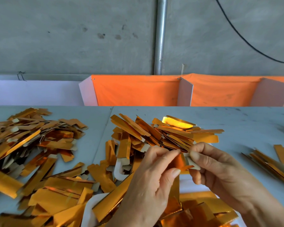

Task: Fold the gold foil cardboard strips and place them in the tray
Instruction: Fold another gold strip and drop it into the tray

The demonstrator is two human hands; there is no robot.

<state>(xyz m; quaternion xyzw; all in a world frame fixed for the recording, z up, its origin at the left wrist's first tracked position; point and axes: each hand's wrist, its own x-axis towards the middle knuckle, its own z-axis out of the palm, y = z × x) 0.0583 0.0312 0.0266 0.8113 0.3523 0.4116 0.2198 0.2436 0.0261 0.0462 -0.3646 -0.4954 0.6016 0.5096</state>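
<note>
Counter layout from my feed

Big strip pile (31, 145) sits on the counter (252, 128) to my left, another heap (162, 135) dead center behind the held strip (181, 162), a smaller bunch (272, 161) far right, wall (72, 38) behind everything.

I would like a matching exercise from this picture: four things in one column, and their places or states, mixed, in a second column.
Things:
1. gold strip
2. metal pipe
3. orange cloth
4. black cable

Places or states:
A. hangs behind the table's far edge
B. pinched between the left hand and the right hand
C. curves across the wall, upper right
D. runs upright on the wall

Pairs: 1-B, 2-D, 3-A, 4-C
</note>
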